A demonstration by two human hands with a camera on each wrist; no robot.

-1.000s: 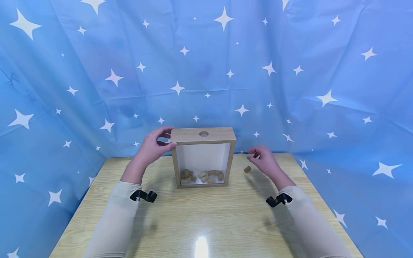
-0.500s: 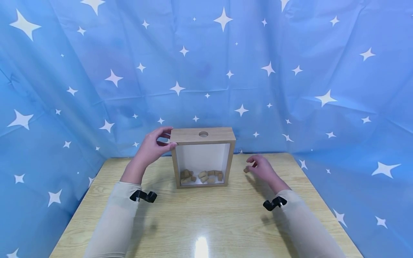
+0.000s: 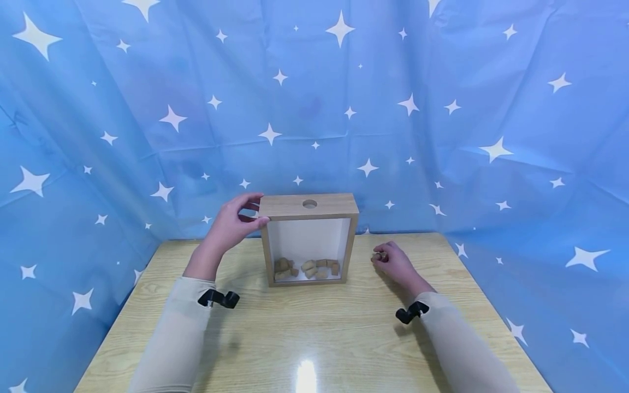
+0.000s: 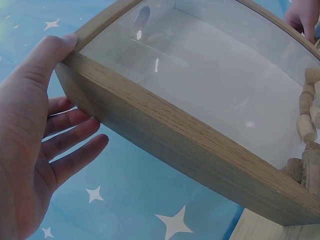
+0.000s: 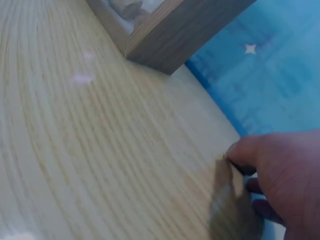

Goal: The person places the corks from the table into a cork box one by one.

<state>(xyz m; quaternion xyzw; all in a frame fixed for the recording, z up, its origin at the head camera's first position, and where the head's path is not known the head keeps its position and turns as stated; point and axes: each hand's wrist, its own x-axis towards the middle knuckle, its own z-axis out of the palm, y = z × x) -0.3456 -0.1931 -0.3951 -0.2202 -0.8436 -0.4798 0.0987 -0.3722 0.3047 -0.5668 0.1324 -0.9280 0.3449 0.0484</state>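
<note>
A wooden shadow box (image 3: 285, 206) with a clear front and a round hole in its top stands upright on the table. Several wine corks (image 3: 321, 263) lie along its bottom, behind the pane. My left hand (image 3: 228, 222) grips the box's upper left corner; in the left wrist view the thumb (image 4: 56, 49) lies on the front edge and the fingers reach around the side. To the right of the box, my right hand (image 3: 399, 266) pinches a single cork (image 3: 377, 256) low at the tabletop. In the right wrist view the hand mostly hides that cork.
The pale wood-grain table (image 3: 295, 333) ends just behind the box. A blue curtain with white stars (image 3: 314, 109) hangs close behind and at both sides. Black wrist mounts (image 3: 218, 298) sit on both sleeves.
My right hand has come down and slightly toward me onto the loose cork, its fingers closing around it. The left hand and the box have stayed in place.
</note>
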